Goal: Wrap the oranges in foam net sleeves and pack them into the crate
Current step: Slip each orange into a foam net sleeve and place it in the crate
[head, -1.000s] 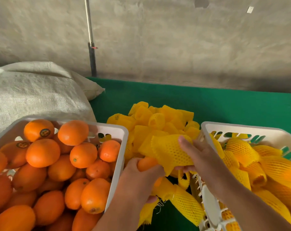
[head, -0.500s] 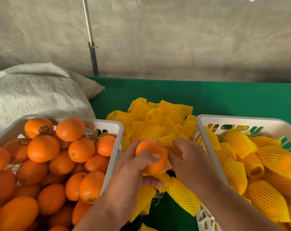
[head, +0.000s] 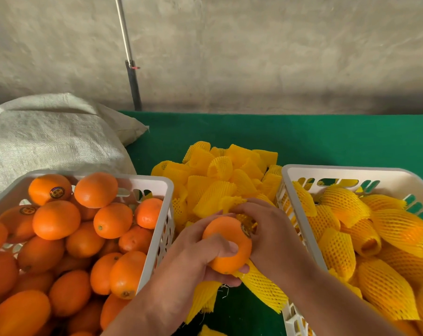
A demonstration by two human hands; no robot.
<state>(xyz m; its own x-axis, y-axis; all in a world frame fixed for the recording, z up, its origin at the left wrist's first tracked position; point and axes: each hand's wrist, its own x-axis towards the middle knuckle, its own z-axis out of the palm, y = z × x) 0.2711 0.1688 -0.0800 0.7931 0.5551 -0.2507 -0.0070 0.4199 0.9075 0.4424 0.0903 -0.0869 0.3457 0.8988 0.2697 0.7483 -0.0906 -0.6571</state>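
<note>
My left hand (head: 193, 258) grips a bare orange (head: 226, 243) above the gap between the two crates. My right hand (head: 268, 234) is against the orange's far right side, its fingers curled on a yellow foam net sleeve (head: 248, 220) at the orange's end. Most of that sleeve is hidden behind the hand. A white crate (head: 162, 187) on the left is full of bare oranges (head: 57, 219). The white crate (head: 302, 169) on the right holds several sleeved oranges (head: 385, 287).
A heap of loose yellow sleeves (head: 220, 175) lies on the green table (head: 327, 139) between the crates, and more sleeves (head: 264, 287) lie under my hands. A woven sack (head: 48, 139) sits at the back left. A metal pole (head: 130, 57) stands against the concrete wall.
My left hand raised the orange out into view. My right hand brought the sleeve down from in front of the pile to the orange's right end and closed on it.
</note>
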